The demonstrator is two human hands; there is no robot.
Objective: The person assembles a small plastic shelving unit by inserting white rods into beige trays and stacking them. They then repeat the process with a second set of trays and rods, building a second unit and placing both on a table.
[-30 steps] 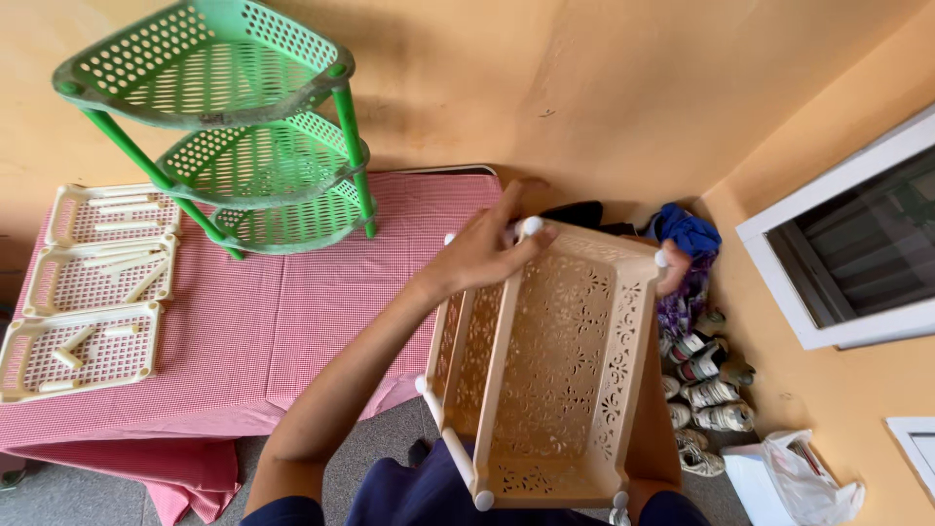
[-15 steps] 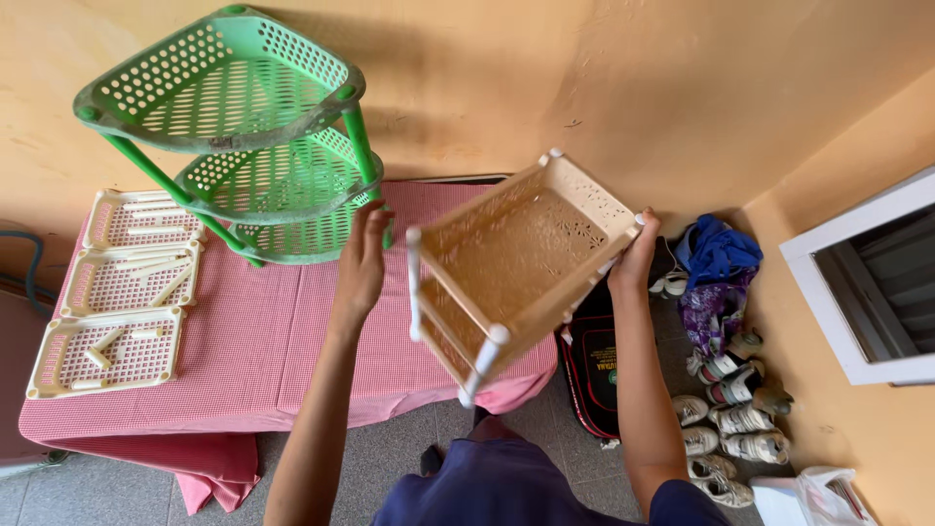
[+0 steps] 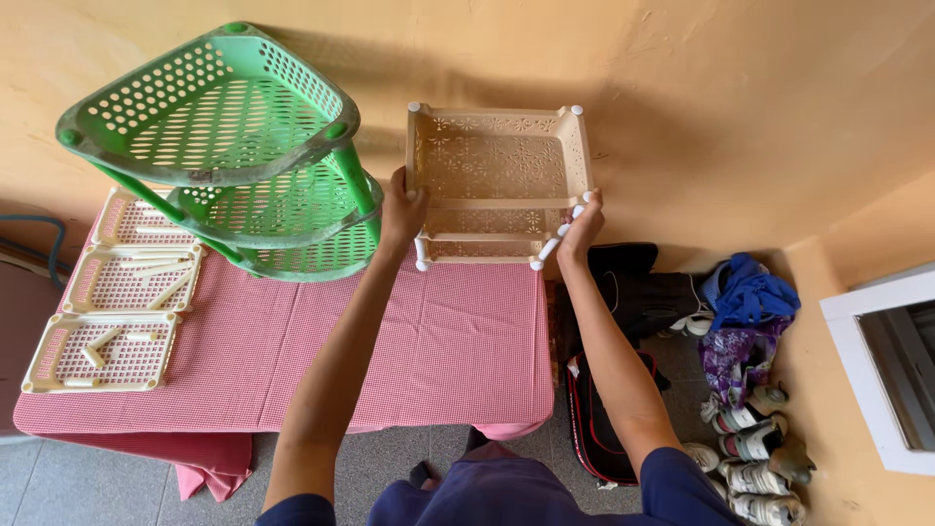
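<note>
My left hand and right hand are grasping the beige rack by its two sides, upright at the far edge of the table, just beside the green rack, with three loose beige trays lying at the left

Beige rack now upright at the table's back edge

My left hand and right hand no longer hold the beige tiered rack tilted in the air over my lap; it stands level on the pink tablecloth, just beside the green corner rack, hands gripping its sides.
</note>
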